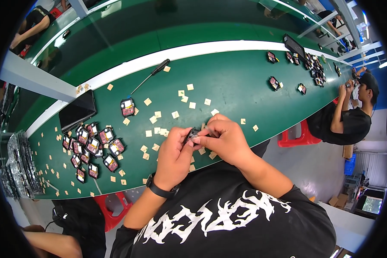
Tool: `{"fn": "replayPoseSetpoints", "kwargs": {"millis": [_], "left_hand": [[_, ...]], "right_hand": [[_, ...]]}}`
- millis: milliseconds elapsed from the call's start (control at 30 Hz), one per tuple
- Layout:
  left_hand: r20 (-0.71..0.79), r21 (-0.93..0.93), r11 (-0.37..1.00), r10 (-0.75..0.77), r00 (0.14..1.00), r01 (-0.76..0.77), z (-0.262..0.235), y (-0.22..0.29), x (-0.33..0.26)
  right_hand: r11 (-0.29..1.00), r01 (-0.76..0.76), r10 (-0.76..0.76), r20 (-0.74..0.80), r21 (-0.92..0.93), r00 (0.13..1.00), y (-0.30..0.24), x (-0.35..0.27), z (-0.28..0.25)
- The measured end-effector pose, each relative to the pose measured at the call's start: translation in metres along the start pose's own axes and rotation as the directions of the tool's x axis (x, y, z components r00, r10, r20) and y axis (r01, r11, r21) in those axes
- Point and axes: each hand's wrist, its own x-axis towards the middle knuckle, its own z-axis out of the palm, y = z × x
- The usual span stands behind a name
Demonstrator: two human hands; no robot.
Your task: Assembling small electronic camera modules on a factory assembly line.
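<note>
pinching a small dark part between my left hand and right hand at frame centre; its long axis runs left-right; both equally near.

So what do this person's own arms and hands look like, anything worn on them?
Both hands are bare, no gloves: left hand, right hand. The forearms are bare too. A black wristband, watch-like, sits on the left wrist. The black T-shirt has short sleeves and a jagged white print across the chest. No rings or other markings can be made out.
</note>
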Motion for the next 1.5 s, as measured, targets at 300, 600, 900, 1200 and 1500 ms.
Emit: {"fn": "replayPoseSetpoints", "kwargs": {"millis": [300, 600, 900, 1200, 1500], "left_hand": [[0.107, -0.022, 1.000, -0.018, 0.994, 0.021, -0.004, 0.004, -0.002], [-0.046, -0.062, 0.998, -0.017, 0.999, 0.014, 0.011, 0.012, 0.001], [0.011, 0.141, 0.989, -0.040, 0.999, 0.038, 0.005, 0.014, -0.009], [0.083, 0.096, 0.989, -0.125, 0.989, 0.117, 0.007, 0.049, -0.021], [0.163, 0.463, 0.862, 0.144, 0.976, -0.205, -0.003, 0.055, -0.031]], "right_hand": [[0.987, -0.157, 0.151, 0.213, 0.012, 0.965, -0.010, 0.024, -0.018], [0.926, -0.296, 0.241, 0.233, 0.237, 0.942, -0.014, 0.015, -0.016], [0.855, -0.361, 0.238, 0.337, 0.371, 0.911, -0.013, 0.002, -0.014], [0.854, -0.320, 0.141, 0.409, 0.411, 0.902, -0.022, -0.007, -0.025], [0.911, -0.181, 0.039, 0.360, 0.370, 0.932, -0.025, -0.012, -0.014]]}}
